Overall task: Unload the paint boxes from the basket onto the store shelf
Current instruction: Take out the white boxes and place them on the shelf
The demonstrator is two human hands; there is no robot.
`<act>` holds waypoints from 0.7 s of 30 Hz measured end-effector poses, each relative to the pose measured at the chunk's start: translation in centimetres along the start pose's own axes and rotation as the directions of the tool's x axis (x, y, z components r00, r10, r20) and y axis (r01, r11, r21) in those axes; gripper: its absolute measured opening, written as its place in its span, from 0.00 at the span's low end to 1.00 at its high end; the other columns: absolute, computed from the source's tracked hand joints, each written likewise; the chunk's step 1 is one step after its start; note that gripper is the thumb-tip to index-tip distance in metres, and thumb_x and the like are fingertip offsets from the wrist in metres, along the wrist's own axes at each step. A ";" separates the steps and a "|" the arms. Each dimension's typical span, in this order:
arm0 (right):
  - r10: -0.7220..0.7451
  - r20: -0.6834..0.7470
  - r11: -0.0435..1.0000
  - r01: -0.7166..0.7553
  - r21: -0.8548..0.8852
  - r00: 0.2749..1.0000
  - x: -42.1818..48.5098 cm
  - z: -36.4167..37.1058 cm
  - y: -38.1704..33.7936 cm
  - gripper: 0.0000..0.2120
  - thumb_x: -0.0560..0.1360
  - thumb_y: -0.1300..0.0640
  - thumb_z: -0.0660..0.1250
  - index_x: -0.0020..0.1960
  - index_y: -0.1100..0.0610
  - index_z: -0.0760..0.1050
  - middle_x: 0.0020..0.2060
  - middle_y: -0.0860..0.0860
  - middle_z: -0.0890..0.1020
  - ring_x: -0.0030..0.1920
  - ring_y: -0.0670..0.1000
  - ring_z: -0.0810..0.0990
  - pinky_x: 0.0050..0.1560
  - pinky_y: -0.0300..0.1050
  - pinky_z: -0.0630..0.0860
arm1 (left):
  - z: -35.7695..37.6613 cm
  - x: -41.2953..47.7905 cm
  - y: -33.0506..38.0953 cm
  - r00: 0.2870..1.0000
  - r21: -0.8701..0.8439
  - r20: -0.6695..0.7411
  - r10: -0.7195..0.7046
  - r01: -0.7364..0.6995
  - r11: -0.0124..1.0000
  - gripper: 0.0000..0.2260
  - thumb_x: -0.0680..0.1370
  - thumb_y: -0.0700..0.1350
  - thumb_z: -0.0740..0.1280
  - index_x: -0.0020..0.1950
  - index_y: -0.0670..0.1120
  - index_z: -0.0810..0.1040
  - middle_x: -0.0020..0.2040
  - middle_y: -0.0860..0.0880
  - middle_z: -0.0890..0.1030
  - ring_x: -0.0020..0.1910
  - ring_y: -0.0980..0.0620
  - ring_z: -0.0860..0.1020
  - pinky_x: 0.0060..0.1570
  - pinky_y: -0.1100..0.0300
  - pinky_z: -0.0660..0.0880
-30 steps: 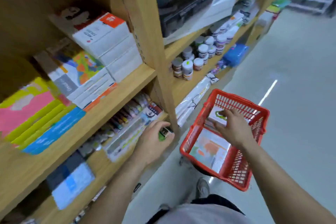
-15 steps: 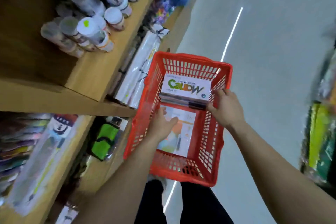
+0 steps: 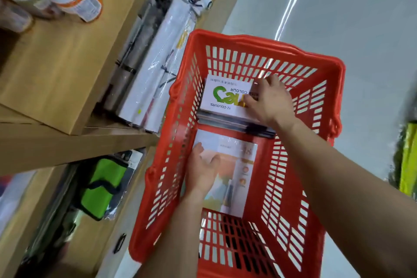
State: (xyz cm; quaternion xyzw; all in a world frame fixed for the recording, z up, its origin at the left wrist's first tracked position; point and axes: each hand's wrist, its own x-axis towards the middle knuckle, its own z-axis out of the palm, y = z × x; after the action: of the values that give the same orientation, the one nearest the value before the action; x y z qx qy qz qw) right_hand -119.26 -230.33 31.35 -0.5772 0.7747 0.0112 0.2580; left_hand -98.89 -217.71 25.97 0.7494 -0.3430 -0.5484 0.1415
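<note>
On the floor beside the wooden store shelf [image 3: 67, 88] stands a red plastic basket [image 3: 266, 49]. At its far end is a stack of paint boxes. The top one is a white paint box [image 3: 225, 97] with a green and yellow logo and "12 COLOURS". My right hand [image 3: 270, 101] clasps the right end of this box, fingers spread over its far edge and thumb on top. A flat pastel paint box [image 3: 239, 171] lies in the middle of the basket. My left hand [image 3: 203, 171] lies on the flat box's left part with its fingers curled. Whether it grips the box is hidden.
White paint jars with orange labels [image 3: 76, 0] stand on the shelf board at the upper left. Wrapped paper rolls [image 3: 158, 56] lie on the board below, close to the basket's left wall. A green pouch [image 3: 101, 187] sits lower down. Grey aisle floor [image 3: 361, 18] runs to the right.
My view has dropped from the shelves onto the basket. My left hand left the shelf and came onto the flat box. My right hand slid onto the top of the white box.
</note>
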 end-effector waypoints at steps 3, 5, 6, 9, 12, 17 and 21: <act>-0.024 -0.044 0.998 0.021 -0.060 0.999 -0.6 1.9 0.4 0.27 0.73 0.37 0.62 0.64 0.55 0.74 0.62 0.57 0.77 0.63 0.63 0.74 0.61 0.60 0.70 | 0.0 0.3 0.3 1.000 -0.011 0.009 0.026 -0.026 1.000 0.31 0.78 0.44 0.72 0.79 0.45 0.65 0.76 0.47 0.71 0.73 0.49 0.70 0.74 0.47 0.67; -0.020 -0.039 0.995 0.016 -0.098 0.999 -0.7 2.5 0.7 0.30 0.72 0.34 0.62 0.66 0.52 0.73 0.65 0.55 0.76 0.65 0.61 0.73 0.62 0.62 0.67 | 0.0 0.2 0.4 0.999 -0.025 0.022 0.027 -0.026 0.999 0.31 0.78 0.44 0.72 0.79 0.46 0.65 0.76 0.48 0.71 0.73 0.50 0.71 0.73 0.48 0.67; -0.012 -0.034 0.994 0.009 -0.106 0.999 -0.5 2.6 0.8 0.32 0.72 0.33 0.60 0.67 0.51 0.73 0.66 0.55 0.76 0.66 0.61 0.73 0.63 0.62 0.66 | 0.1 0.2 0.3 0.999 -0.037 0.025 0.021 -0.020 0.999 0.30 0.78 0.44 0.72 0.79 0.46 0.65 0.76 0.47 0.71 0.72 0.50 0.71 0.73 0.48 0.68; -0.029 -0.041 0.994 0.025 -0.107 0.999 -0.2 3.1 0.9 0.34 0.72 0.32 0.58 0.70 0.52 0.71 0.66 0.55 0.76 0.67 0.59 0.72 0.65 0.62 0.65 | 0.1 0.0 0.0 1.000 -0.087 0.012 0.002 -0.001 0.996 0.29 0.79 0.44 0.72 0.78 0.45 0.66 0.75 0.48 0.72 0.70 0.51 0.72 0.72 0.49 0.69; -0.041 -0.034 0.997 0.038 -0.074 0.999 -0.1 3.9 1.1 0.36 0.73 0.31 0.57 0.71 0.55 0.69 0.66 0.55 0.76 0.67 0.59 0.72 0.65 0.61 0.65 | 0.3 0.2 0.0 1.000 -0.122 0.005 0.003 -0.002 0.993 0.28 0.79 0.44 0.72 0.77 0.45 0.67 0.73 0.48 0.73 0.69 0.51 0.73 0.71 0.48 0.70; -0.050 0.024 0.994 0.052 -0.100 0.998 -0.1 4.4 1.2 0.42 0.67 0.23 0.54 0.67 0.51 0.73 0.60 0.54 0.76 0.64 0.59 0.73 0.64 0.62 0.65 | 0.7 0.4 0.3 1.000 -0.238 0.009 -0.018 0.020 0.971 0.25 0.80 0.48 0.71 0.76 0.47 0.69 0.69 0.50 0.76 0.67 0.52 0.75 0.66 0.56 0.72; -0.077 0.013 0.996 0.078 -0.041 0.997 -0.3 4.9 1.6 0.41 0.67 0.23 0.57 0.67 0.51 0.72 0.64 0.56 0.72 0.67 0.59 0.70 0.67 0.62 0.64 | 1.6 0.5 0.7 0.999 -0.282 0.038 0.003 0.008 0.959 0.23 0.82 0.50 0.68 0.75 0.48 0.68 0.68 0.52 0.76 0.67 0.53 0.75 0.61 0.63 0.69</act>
State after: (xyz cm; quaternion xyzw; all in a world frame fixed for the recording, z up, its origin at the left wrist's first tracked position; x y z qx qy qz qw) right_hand -118.71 -227.94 26.80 -0.6120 0.7498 0.0207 0.2505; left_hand -100.49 -218.26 25.48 0.7114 -0.2631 -0.6061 0.2395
